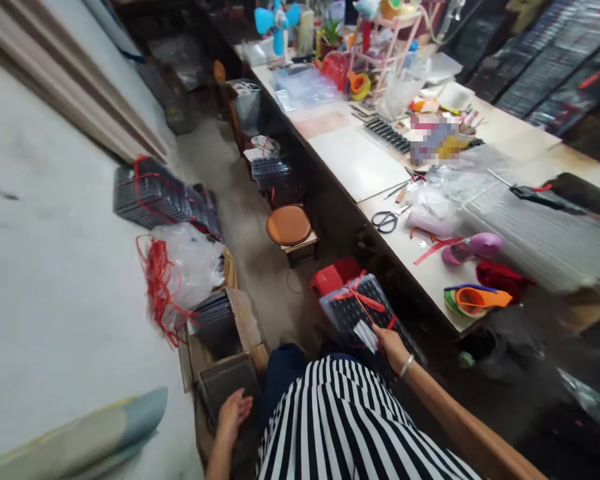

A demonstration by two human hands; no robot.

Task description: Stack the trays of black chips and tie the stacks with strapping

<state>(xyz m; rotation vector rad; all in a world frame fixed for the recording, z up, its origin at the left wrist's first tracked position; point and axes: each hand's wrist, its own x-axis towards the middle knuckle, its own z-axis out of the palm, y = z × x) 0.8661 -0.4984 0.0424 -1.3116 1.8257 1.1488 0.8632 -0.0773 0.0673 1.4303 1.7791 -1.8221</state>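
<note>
My right hand (391, 345) grips the near edge of a flat stack of dark trays wrapped in clear plastic and tied with red string (357, 310), held out in front of my striped shirt, beside the table's edge. A silver bracelet sits on that wrist. My left hand (233, 411) hangs low at my left side with its fingers loosely curled, empty, just above a dark tray in a cardboard box (230, 347) on the floor.
A long work table (360, 163) runs along the right, with scissors (387, 219), tape rolls (473, 299), plastic bags and clutter. On the floor: a round stool (289, 225), a red stool (335, 275), tied tray bundles (150, 193), a plastic bag with red string (180, 270).
</note>
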